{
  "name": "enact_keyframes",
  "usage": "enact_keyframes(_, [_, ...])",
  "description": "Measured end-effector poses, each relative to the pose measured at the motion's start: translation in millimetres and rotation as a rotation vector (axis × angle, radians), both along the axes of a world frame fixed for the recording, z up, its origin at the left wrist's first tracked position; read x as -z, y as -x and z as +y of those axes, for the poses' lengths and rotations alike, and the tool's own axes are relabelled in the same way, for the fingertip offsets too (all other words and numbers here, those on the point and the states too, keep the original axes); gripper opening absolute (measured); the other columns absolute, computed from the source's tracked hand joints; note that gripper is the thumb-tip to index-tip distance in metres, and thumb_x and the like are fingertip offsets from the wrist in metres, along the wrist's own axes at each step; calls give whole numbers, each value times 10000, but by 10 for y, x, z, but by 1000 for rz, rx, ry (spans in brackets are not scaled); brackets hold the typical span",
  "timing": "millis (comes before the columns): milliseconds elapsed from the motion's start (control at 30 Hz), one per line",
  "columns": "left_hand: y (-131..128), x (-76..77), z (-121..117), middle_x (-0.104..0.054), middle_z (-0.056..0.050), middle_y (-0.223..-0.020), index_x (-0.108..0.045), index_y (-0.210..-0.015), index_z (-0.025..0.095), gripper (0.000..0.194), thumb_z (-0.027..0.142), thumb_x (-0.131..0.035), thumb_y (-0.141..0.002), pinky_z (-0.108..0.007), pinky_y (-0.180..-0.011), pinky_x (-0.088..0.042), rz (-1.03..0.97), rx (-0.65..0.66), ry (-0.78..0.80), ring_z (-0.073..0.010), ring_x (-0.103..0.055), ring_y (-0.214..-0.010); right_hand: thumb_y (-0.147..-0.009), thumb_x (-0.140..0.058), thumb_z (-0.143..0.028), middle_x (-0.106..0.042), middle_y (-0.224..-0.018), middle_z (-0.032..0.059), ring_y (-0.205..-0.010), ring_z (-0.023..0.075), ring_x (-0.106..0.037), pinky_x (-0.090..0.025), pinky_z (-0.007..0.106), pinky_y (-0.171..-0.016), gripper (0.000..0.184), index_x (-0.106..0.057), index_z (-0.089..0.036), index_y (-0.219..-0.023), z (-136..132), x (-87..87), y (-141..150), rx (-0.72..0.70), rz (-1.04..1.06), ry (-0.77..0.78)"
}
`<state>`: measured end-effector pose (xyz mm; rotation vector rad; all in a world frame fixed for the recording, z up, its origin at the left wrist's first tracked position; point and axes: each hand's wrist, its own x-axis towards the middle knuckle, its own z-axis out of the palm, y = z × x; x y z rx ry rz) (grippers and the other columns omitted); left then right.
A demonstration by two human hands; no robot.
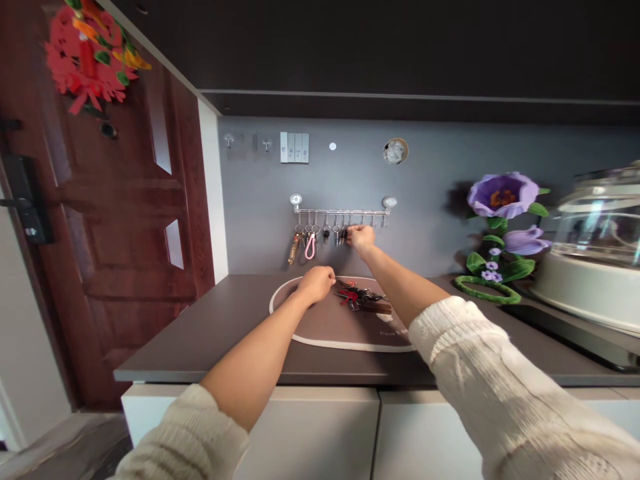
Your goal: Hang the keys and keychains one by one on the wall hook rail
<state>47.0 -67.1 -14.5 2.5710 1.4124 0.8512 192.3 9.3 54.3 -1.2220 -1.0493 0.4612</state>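
Observation:
A clear hook rail [345, 212] is fixed to the grey wall, and several sets of keys [337, 233] hang along its left and middle hooks. One set carries a pink strap [311, 247], another a brown patterned fob [294, 249]. My right hand [362, 239] is up at the rail, right of the hanging keys, its fingers pinched; what they hold is hidden. Lower down, my left hand [317, 283] is closed above a brown mat [320, 327], and its grip is also hidden. Right of it on the mat lies a pile of keys [357, 295] with red and dark pieces.
Purple flowers with a green base [487, 291] stand right on the counter [240, 320], beside a white appliance with a clear cover [590, 283]. A dark cabinet [390, 53] overhangs the counter. A brown door [130, 267] is at left; switches [295, 147] are above the rail.

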Motion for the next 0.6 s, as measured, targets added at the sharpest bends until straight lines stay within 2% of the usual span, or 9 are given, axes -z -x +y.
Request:
enact_keyframes(200, [0,13,17,-663,-67,-839,-644,-845,174,172,201,-485,-789,-256,-693,-399,-13,7,-5,-174,-580,-774,-751,-501,-129,-547,-602,-2,-512,66,-514,-486,218,-549,74,-531,-145,-686,-18,35,-7,-79,77,-14])
enact_keyframes(333, [0,33,27,-649,-42,-745,-638,-834,164,164,181,-483,-783,-229,-643,-395,-53,24,17,-136,-568,-672,-774,-471,-102,-522,-589,-13,-516,58,-505,-475,192,-523,96,-513,-141,-697,-25,42,-9,-117,102,-15])
enact_keyframes(600, [-2,70,74,-629,-17,-687,-629,-821,148,154,185,-489,-769,-209,-581,-389,-115,108,22,-104,-540,-565,-811,-400,-78,-563,-651,11,-554,56,-535,-459,171,-512,166,-510,-141,-705,-114,114,-65,-152,85,3])
